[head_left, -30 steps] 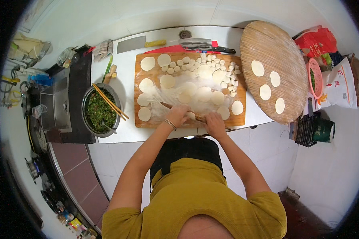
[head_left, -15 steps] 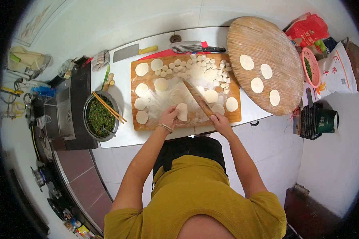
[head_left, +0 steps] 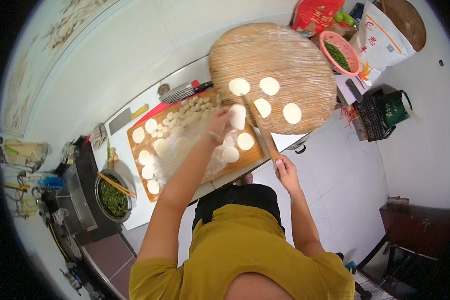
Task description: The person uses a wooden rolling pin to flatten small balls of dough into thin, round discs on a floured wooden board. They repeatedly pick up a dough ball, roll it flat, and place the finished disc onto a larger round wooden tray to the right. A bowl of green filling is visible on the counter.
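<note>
My left hand [head_left: 218, 125] pinches a thin, pale dough wrapper [head_left: 238, 119] above the right end of the floured wooden cutting board [head_left: 253, 156], close to the edge of a big round slatted tray [head_left: 305, 60]. In my right hand [head_left: 286, 175] is the near end of a wooden rolling pin [head_left: 268, 142]; its tapered far end overlaps the tray's rim. Several flat dough rounds [head_left: 269, 86] lie on the tray. More rounds [head_left: 245, 141] rest along the board, with a cluster of small dough pieces [head_left: 199, 103] at its back, partly behind my left hand.
At left, a bowl of chopped green filling [head_left: 113, 200] has chopsticks [head_left: 116, 184] across it. A cleaver [head_left: 121, 121] and a dark-handled knife [head_left: 182, 93] lie behind the board. A pink basket of greens [head_left: 352, 60] and a white sack [head_left: 380, 45] stand at the far right.
The view has turned to the right. My left hand has carried the dough wrapper up off the board toward the round tray. My right hand has moved right with the rolling pin.
</note>
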The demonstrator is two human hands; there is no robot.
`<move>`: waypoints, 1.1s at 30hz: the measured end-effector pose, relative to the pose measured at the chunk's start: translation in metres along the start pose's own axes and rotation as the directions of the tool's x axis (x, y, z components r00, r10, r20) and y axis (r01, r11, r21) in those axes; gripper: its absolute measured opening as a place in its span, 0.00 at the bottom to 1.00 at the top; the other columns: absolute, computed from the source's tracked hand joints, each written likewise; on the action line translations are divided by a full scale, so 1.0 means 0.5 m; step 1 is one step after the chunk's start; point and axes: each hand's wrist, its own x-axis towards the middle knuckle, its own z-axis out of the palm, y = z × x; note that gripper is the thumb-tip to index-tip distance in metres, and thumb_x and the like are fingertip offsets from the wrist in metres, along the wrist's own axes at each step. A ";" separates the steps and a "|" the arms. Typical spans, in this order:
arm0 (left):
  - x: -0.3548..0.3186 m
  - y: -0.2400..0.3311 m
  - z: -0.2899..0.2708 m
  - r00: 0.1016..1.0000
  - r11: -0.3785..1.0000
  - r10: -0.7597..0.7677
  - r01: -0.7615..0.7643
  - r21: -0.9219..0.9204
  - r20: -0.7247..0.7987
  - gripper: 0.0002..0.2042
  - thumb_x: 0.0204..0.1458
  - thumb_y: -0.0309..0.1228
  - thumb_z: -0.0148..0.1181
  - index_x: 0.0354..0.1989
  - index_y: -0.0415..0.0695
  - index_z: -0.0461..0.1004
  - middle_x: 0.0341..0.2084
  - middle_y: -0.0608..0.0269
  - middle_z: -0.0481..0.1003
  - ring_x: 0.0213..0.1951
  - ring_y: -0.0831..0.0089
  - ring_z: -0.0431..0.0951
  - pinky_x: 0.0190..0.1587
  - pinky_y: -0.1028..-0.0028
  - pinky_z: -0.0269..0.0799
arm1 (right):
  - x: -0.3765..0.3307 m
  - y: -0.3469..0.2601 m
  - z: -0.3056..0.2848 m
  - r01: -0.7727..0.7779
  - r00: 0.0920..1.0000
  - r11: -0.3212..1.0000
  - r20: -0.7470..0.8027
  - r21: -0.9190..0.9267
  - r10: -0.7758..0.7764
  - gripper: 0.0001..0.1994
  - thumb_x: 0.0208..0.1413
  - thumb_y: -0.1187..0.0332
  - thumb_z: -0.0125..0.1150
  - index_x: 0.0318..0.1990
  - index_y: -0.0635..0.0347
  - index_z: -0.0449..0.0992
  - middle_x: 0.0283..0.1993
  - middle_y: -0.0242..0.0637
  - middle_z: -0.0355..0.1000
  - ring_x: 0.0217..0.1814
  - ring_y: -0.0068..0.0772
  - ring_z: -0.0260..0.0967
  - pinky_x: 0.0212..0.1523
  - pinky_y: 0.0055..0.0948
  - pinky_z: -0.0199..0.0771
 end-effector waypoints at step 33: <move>-0.010 -0.005 -0.558 0.635 -0.026 0.696 0.490 0.871 -0.336 0.15 0.45 0.32 0.60 0.41 0.43 0.71 0.40 0.53 0.71 0.44 0.57 0.72 0.44 0.61 0.69 | 0.058 0.005 0.187 0.059 0.963 0.946 0.267 -0.319 0.030 0.14 0.61 0.66 0.51 0.48 0.66 0.71 0.30 0.36 0.70 0.32 0.24 0.65 0.36 0.25 0.67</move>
